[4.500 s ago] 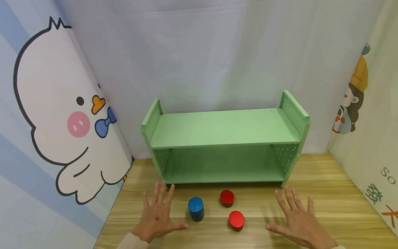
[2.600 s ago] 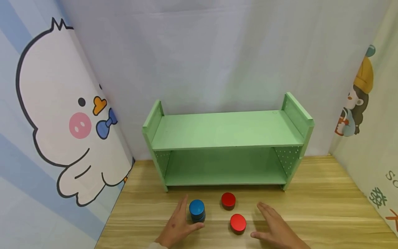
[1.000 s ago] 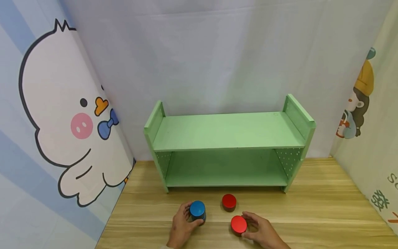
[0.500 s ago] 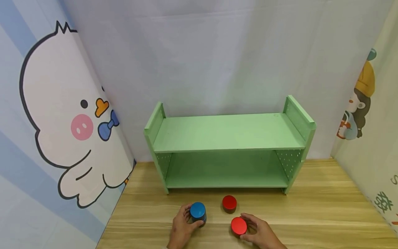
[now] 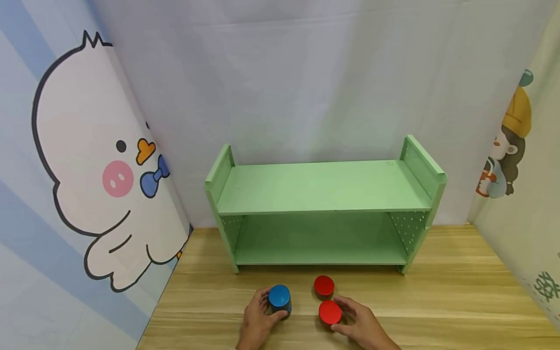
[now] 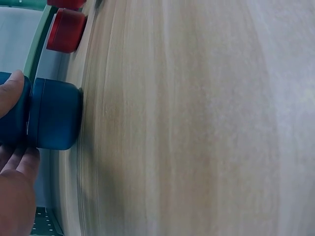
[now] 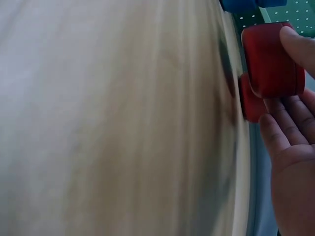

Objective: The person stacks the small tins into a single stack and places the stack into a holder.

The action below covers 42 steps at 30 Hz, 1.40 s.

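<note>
Tabletop: pale wood-grain board (image 5: 455, 296), long yellowish-brown streaks, smooth.
Shelf: a mint-green two-tier unit (image 5: 323, 187), flat boards, the lower side panels pricked with small holes; it stands at the back of the board.
Walls: creased, pale grey cloth (image 5: 306, 78) behind, a cartoon chick print (image 5: 74, 121) at the left.
Blue stack: two round, rounded-edged blue containers with a soft sheen (metal, perhaps, though I can't tell from here); the upper blue container (image 5: 279, 294) sits over the lower blue container (image 6: 59, 115), which stands on the board.
Red pair: the front red container (image 5: 329, 312), squat, round and smooth, with a fine seam near its top, is held just off the board; the rear red container (image 5: 324, 286), of the same shape, stands close behind it. I can't tell whether the two touch.
Left hand: the left hand (image 5: 255, 321) pinches the upper blue container, thumb on the near side, curled fingers opposite, parted only by the container's width.
Right hand: the right hand (image 5: 360, 323) grips the front red container likewise, thumb against one side and fingers against the other, with the little finger slightly apart.
</note>
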Each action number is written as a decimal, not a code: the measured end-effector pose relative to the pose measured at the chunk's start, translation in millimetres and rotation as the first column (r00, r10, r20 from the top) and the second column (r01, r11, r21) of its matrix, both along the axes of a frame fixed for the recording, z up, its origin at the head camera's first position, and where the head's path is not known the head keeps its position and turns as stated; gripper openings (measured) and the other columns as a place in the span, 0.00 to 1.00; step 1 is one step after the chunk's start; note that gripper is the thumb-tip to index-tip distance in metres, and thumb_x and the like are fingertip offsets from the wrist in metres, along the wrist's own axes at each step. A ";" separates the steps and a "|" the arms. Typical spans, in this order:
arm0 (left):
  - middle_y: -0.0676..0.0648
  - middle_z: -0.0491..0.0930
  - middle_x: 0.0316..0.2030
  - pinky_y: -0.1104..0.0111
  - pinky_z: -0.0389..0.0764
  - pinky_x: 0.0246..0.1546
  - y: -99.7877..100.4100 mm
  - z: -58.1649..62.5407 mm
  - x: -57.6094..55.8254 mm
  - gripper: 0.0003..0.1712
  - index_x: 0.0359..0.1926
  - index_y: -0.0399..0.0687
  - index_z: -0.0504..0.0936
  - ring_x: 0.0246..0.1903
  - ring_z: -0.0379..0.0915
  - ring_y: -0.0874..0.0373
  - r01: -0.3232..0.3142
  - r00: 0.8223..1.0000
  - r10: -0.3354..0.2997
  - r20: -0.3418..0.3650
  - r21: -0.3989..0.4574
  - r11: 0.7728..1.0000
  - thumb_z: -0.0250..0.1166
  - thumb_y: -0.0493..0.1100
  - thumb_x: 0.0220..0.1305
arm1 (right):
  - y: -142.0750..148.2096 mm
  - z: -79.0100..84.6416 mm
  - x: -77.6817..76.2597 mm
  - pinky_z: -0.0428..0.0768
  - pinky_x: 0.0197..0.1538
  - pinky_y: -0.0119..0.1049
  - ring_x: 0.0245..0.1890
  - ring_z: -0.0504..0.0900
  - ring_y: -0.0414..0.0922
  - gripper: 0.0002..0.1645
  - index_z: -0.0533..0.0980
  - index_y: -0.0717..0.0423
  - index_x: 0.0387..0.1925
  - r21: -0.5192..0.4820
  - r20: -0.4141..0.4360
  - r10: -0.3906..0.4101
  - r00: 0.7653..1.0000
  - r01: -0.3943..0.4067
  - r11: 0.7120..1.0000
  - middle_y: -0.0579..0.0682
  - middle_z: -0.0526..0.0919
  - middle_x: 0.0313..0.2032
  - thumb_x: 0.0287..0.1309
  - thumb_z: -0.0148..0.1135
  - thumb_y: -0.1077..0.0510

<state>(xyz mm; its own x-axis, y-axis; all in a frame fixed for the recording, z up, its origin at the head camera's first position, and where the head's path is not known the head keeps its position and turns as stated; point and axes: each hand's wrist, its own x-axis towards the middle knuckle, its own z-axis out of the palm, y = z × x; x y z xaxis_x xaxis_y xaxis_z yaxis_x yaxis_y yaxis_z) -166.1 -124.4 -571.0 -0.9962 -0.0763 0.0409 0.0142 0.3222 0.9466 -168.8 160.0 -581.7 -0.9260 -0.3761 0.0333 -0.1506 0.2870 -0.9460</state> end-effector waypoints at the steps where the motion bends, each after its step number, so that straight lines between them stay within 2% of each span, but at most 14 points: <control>1: 0.28 0.76 0.55 0.53 0.81 0.56 -0.2 -0.2 -0.1 0.41 0.58 0.27 0.71 0.57 0.74 0.34 -0.001 1.000 0.001 0.001 0.002 1.000 0.81 0.32 0.43 | -1.6 0.9 -0.8 0.76 0.63 0.50 0.62 0.72 0.68 0.43 0.69 0.74 0.63 -0.008 -0.002 0.000 1.000 0.000 1.000 0.72 0.73 0.61 0.51 0.78 0.57; 7: 0.28 0.76 0.54 0.52 0.81 0.56 -1.0 -1.7 0.1 0.40 0.58 0.27 0.71 0.57 0.74 0.33 -0.004 1.000 0.004 -0.008 0.009 1.000 0.81 0.31 0.43 | -10.2 6.2 -5.0 0.77 0.63 0.45 0.62 0.72 0.67 0.41 0.69 0.73 0.63 -0.050 -0.028 -0.005 1.000 0.003 0.999 0.71 0.74 0.60 0.52 0.77 0.60; 13: 0.28 0.77 0.54 0.53 0.81 0.56 -1.3 -2.2 0.2 0.40 0.57 0.26 0.72 0.57 0.74 0.34 0.002 1.000 -0.001 -0.015 0.030 1.000 0.81 0.31 0.43 | -15.7 13.3 -9.7 0.79 0.62 0.45 0.59 0.74 0.66 0.40 0.70 0.75 0.62 -0.013 -0.113 0.000 0.994 -0.001 1.000 0.72 0.74 0.60 0.53 0.76 0.60; 17: 0.28 0.77 0.54 0.53 0.81 0.57 -2.0 -2.2 0.3 0.40 0.58 0.27 0.71 0.57 0.74 0.34 0.011 1.000 -0.011 -0.006 0.040 0.999 0.81 0.33 0.45 | -21.0 18.0 -12.8 0.79 0.62 0.43 0.60 0.75 0.65 0.39 0.71 0.73 0.62 -0.004 -0.112 -0.014 0.994 0.014 1.000 0.69 0.75 0.60 0.52 0.77 0.59; 22: 0.29 0.77 0.55 0.54 0.81 0.57 -2.7 -1.6 0.9 0.40 0.58 0.27 0.71 0.57 0.74 0.35 0.015 1.000 -0.015 -0.004 0.045 0.999 0.81 0.33 0.45 | -29.6 25.6 -16.2 0.79 0.61 0.46 0.59 0.76 0.63 0.39 0.72 0.72 0.61 -0.032 -0.103 -0.028 0.994 0.025 0.999 0.68 0.76 0.59 0.50 0.78 0.61; 27: 0.28 0.76 0.55 0.53 0.81 0.57 -3.0 -0.7 1.2 0.40 0.58 0.26 0.71 0.57 0.74 0.35 0.010 1.000 -0.010 0.002 0.050 0.999 0.81 0.33 0.45 | -37.0 33.0 -18.9 0.79 0.61 0.47 0.58 0.77 0.61 0.39 0.71 0.72 0.61 -0.059 -0.127 -0.016 0.992 0.009 0.998 0.67 0.78 0.58 0.50 0.78 0.62; 33: 0.28 0.77 0.54 0.52 0.81 0.57 -1.8 0.5 1.3 0.40 0.58 0.26 0.71 0.56 0.74 0.35 0.004 1.000 -0.004 0.005 0.049 0.999 0.81 0.32 0.44 | -43.3 39.1 -22.5 0.81 0.59 0.48 0.56 0.79 0.60 0.38 0.71 0.73 0.61 -0.042 -0.169 0.008 0.986 -0.015 0.999 0.65 0.78 0.58 0.52 0.77 0.61; 42: 0.28 0.77 0.54 0.52 0.81 0.57 -1.5 0.3 0.8 0.40 0.58 0.26 0.72 0.56 0.74 0.35 -0.005 1.000 0.005 0.000 0.062 0.998 0.81 0.32 0.44 | -55.7 48.1 -28.2 0.79 0.59 0.55 0.57 0.78 0.62 0.39 0.71 0.72 0.62 -0.060 -0.154 0.029 0.988 -0.038 0.997 0.67 0.78 0.57 0.52 0.77 0.61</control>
